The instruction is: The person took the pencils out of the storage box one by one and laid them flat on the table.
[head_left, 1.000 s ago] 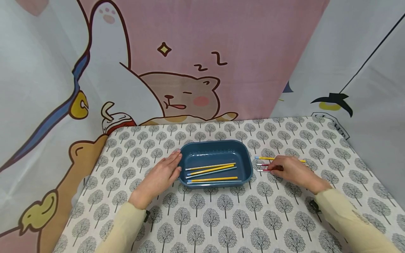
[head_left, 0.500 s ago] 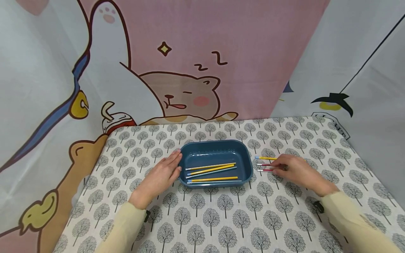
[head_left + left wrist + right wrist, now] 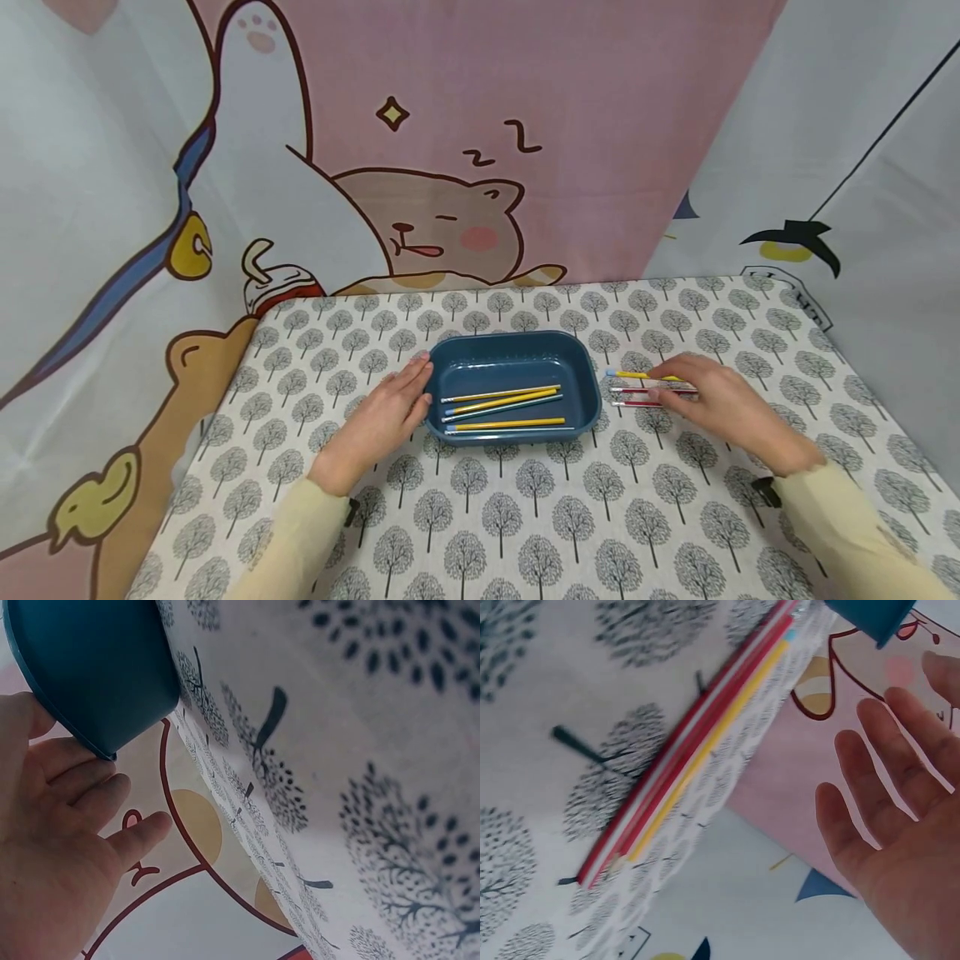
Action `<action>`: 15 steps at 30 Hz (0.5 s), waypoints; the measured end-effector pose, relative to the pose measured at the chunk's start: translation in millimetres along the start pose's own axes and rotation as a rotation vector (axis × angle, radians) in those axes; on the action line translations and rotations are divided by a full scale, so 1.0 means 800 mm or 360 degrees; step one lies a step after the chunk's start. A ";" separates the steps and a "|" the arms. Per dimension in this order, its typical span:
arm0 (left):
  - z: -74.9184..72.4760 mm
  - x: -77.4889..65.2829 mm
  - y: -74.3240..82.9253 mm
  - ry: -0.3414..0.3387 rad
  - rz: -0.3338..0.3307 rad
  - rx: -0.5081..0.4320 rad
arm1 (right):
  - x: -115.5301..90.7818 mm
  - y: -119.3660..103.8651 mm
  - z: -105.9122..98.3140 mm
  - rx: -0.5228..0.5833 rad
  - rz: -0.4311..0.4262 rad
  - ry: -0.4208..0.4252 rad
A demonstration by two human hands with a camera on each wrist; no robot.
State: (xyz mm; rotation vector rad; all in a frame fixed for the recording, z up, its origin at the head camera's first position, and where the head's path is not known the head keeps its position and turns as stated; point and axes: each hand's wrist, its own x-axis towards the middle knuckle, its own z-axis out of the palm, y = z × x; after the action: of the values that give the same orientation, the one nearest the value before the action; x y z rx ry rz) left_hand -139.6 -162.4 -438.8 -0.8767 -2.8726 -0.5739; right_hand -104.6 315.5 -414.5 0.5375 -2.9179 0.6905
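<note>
A dark blue-green plastic tray (image 3: 517,367) sits on the table, with several pencils in it, among them a yellow pencil (image 3: 517,423) and a green pencil (image 3: 517,404). My left hand (image 3: 378,421) rests against the tray's left end, fingers fairly straight on its rim. To the right of the tray lie a yellow pencil (image 3: 705,754) and two red pencils (image 3: 671,761), side by side. Over them hovers my right hand (image 3: 716,400), partly covering them in the head view. In the right wrist view its fingers are spread and apart from the pencils.
The table (image 3: 525,525) wears a white cloth printed with grey trees. Behind it hangs a cartoon curtain (image 3: 600,150), which also runs down both sides.
My right hand has let go of the red pencils and drawn slightly right, its fingers spreading. More of the pencils shows. The left hand and tray have stayed put.
</note>
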 end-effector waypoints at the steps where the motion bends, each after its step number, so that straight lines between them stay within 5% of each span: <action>1: 0.000 0.000 0.000 0.0005 0.0001 -0.0003 | 0.000 -0.003 -0.001 0.0006 -0.0007 0.0020; 15: 0.001 0.000 0.001 0.0028 0.0024 -0.0001 | 0.012 -0.059 -0.008 0.0054 -0.0197 0.0186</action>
State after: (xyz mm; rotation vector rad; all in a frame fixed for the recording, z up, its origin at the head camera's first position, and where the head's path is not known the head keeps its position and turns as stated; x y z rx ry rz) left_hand -139.1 -161.4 -439.6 -0.8877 -2.8479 -0.5783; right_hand -96.8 276.3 -387.4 0.6513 -2.7430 0.7307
